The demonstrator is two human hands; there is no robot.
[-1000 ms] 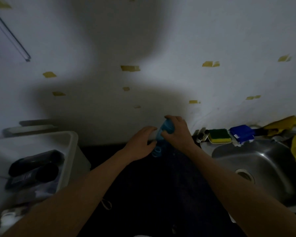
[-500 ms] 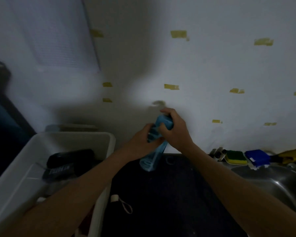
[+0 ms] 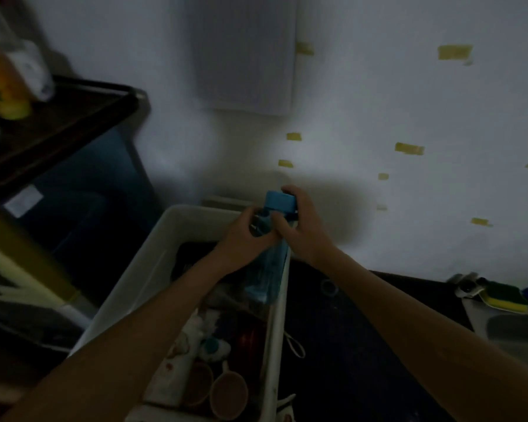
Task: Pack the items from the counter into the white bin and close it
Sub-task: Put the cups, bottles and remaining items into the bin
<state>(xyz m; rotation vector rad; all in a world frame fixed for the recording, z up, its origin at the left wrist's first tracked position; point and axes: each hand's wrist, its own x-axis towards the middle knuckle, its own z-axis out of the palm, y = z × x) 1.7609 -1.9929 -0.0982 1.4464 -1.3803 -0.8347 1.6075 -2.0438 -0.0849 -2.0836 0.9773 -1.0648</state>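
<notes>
Bottle point(image 3: 269, 269), gripped by left hand point(image 3: 247, 236) and right hand point(image 3: 305, 236), carried off counter point(image 3: 348, 330), now over bin point(image 3: 165, 236) just below them; lowering next.

The left forearm point(image 3: 141, 330) and right forearm point(image 3: 409, 312) are bare to the wrists. The left hand point(image 3: 244, 236) and right hand point(image 3: 305, 229) are bare too.

head cam | faces forward-down (wide-angle) | close above white bin point(image 3: 153, 263)

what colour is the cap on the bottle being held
The cap is light blue, like the bottle itself; the head view, the only one, shows it.
</notes>
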